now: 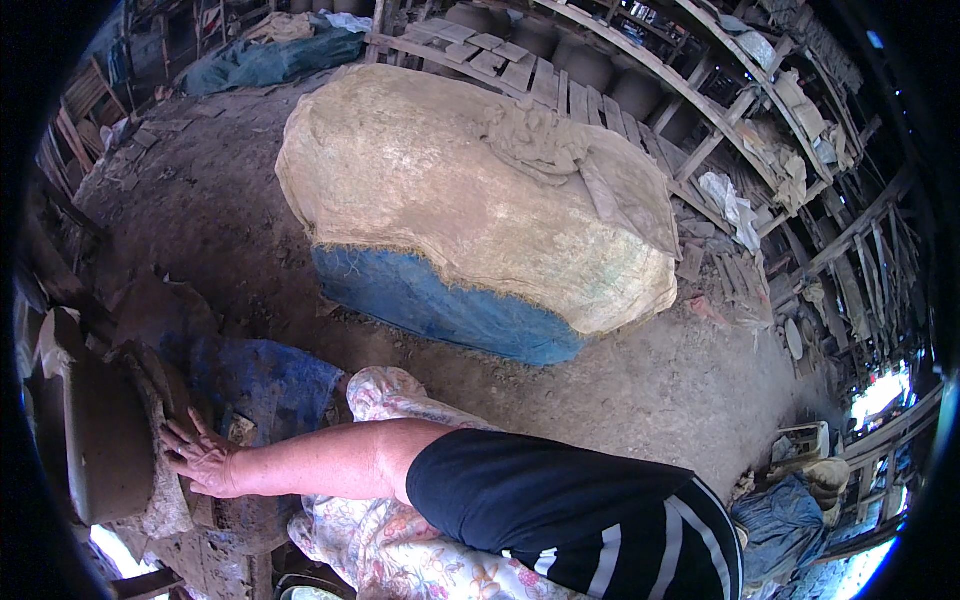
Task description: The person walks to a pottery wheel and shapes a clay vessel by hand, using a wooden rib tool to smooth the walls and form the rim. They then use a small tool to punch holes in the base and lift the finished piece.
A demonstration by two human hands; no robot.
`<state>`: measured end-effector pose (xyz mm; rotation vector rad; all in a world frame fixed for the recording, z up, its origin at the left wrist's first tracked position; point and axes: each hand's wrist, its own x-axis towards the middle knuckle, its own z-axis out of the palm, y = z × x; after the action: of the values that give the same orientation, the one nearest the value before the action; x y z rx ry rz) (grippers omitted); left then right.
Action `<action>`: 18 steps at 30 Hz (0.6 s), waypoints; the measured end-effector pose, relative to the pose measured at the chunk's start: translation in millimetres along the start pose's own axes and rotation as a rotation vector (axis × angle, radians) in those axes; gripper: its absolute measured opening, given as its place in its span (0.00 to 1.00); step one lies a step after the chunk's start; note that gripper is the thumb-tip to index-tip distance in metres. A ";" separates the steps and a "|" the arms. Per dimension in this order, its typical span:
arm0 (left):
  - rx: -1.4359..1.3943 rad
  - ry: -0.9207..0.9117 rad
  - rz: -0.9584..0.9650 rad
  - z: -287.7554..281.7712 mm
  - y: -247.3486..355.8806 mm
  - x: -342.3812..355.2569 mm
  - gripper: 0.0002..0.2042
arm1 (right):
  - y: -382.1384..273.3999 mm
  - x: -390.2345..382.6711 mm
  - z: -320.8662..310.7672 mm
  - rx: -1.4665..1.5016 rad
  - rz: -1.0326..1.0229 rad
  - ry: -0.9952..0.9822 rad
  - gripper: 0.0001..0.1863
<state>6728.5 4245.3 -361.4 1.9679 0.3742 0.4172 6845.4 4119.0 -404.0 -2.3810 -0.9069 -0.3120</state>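
My right hand [202, 452] reaches across to the left, fingers spread, at the edge of a rough greyish sheet [172, 505] beside a large grey clay vessel [108, 440]. Whether the fingertips press on it is unclear. A crumpled blue sheet [270, 370] lies just beyond the hand. My arm, in a black sleeve with white stripes, crosses above floral fabric [390, 390] over my legs. My left hand is not visible.
Ahead stands a large mound under a beige cover [430, 200] with a blue lower side [450, 310], on an earth floor [690, 390]. Behind are wooden racks [700, 80] and dark clay pots [590, 65]. A green tarp [250, 65] lies upper left, a blue bundle [780, 530] lower right.
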 end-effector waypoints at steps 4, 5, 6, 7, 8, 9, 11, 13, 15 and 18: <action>0.018 0.004 0.021 -0.4 -16.4 10.7 0.20 | -0.8 0.9 6.9 0.001 -0.006 0.035 0.36; 0.027 0.016 0.032 -5.1 -21.9 14.6 0.19 | -1.8 0.6 6.0 0.014 -0.002 0.044 0.35; 0.040 0.032 0.045 -12.4 -27.4 21.2 0.19 | -3.7 0.4 4.2 0.027 0.000 0.062 0.35; 0.045 0.056 0.059 -20.6 -33.5 28.9 0.19 | -5.2 0.6 1.1 0.042 -0.001 0.080 0.35; 0.057 0.078 0.073 -30.6 -40.2 35.1 0.19 | -6.7 0.2 -3.0 0.087 0.026 0.019 0.35; 0.065 0.108 0.084 -43.2 -47.3 40.7 0.19 | -8.8 1.2 -7.9 0.141 0.051 0.043 0.36; 0.089 0.193 0.085 -81.7 -64.1 36.9 0.19 | -13.7 1.3 -18.2 0.228 0.082 -0.002 0.35; 0.096 0.253 0.075 -112.3 -79.0 26.7 0.19 | -17.0 -1.7 -29.8 0.103 0.027 -0.031 0.32; 0.130 0.274 -0.016 -127.3 -83.3 18.7 0.18 | -18.0 -7.9 -41.7 0.025 -0.011 -0.068 0.32; 0.274 0.287 0.011 -123.0 -65.9 6.2 0.09 | -20.3 -15.8 -55.6 -0.136 -0.109 -0.027 0.30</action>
<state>6673.9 4373.4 -371.7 2.1795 0.6309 0.6892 6819.2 4090.5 -356.5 -2.4697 -1.0609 -0.3962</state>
